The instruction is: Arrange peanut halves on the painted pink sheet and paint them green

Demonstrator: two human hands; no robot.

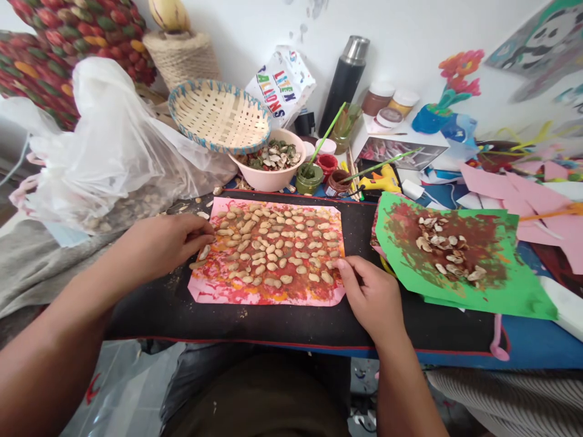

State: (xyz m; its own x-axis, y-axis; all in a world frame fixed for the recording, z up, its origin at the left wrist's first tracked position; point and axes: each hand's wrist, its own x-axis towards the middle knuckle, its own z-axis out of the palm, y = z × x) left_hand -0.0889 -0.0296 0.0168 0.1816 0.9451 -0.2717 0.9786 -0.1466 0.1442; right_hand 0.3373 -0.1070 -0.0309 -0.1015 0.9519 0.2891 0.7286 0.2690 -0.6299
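Reads, in multicoloured capitals on the white balloon packet: apparently "LITEX" or "LATEX" in one line and, in the next, something like "ALIONS" or "BALLONS". Hard to settle letter by letter across the creases. Set aslant, running downward. Also printed, but too small to read, near the packet's upper edge and on the pale label of the brown paint jar.

Pink paper partly hidden by peanuts, panda picture cropped
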